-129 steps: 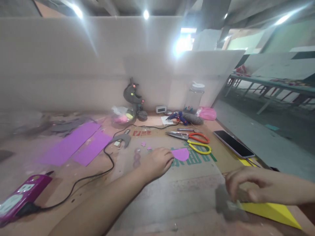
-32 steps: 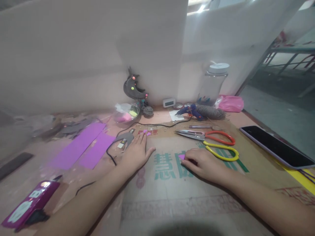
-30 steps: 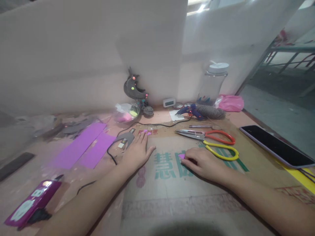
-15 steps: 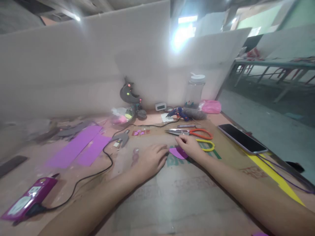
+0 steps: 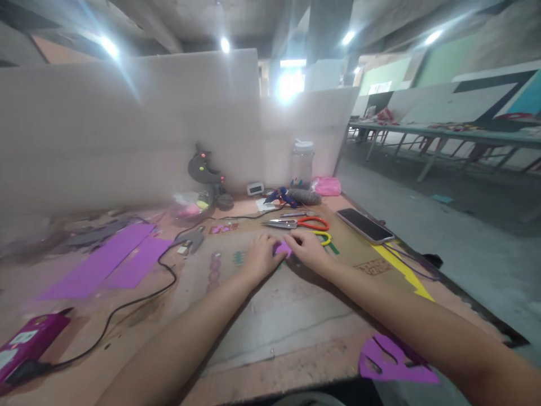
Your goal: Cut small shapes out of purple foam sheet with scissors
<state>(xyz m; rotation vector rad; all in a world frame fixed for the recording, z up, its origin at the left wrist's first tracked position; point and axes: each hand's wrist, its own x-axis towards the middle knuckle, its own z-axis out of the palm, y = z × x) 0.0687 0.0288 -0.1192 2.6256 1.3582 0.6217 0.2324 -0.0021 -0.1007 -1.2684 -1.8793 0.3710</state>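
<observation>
Purple sheet material, a small piece, sits between the person's two hands above the middle of the cardboard on the bench. The left hand is half curled, palm down, gripping the piece's left side with thumb and fingers. The right hand has its fingers bent inward and pinches the other side; the tips of the two hands are near each other, and they cover much of the piece, so its full outline is hidden.

Just beyond the right hand lie the scissors, blades pointing left, one handle orange, the yellow one partly behind that hand. Farther right rests a phone. Small purple bits lie on red print beyond the left hand, and two purple strips lie to its left. By the right forearm, at the bench's near edge, is a slotted purple cutout.
</observation>
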